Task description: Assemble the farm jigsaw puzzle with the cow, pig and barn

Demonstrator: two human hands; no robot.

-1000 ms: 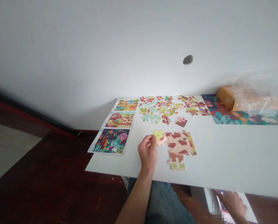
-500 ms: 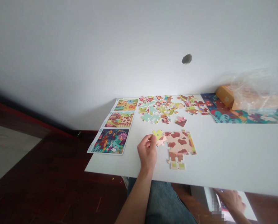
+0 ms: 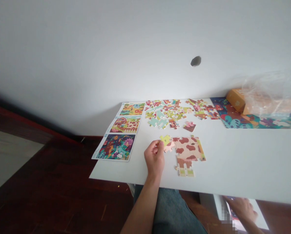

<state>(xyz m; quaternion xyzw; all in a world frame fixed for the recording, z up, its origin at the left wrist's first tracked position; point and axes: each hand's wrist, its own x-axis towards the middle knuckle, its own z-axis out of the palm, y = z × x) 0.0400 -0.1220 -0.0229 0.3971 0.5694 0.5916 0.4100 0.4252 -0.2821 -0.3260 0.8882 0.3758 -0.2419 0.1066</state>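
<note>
Fingers of the left hand, seen in the head view, are pinched on a green-and-pink jigsaw piece, thumb uppermost, just left of the partly joined brown-spotted cow section on the near part of the worktop; whether the two edges touch is hard to tell. Below the worktop at near right, the right hand lies over what looks like a phone; I cannot tell how its fingers are set. Loose jigsaw pieces are heaped at the far side, and a picture sheet lies on the left. The step in hand appears to be offering the piece to the section's left edge; joining them would call for matching tabs to notches, then pressing flat without shifting the section.
</note>
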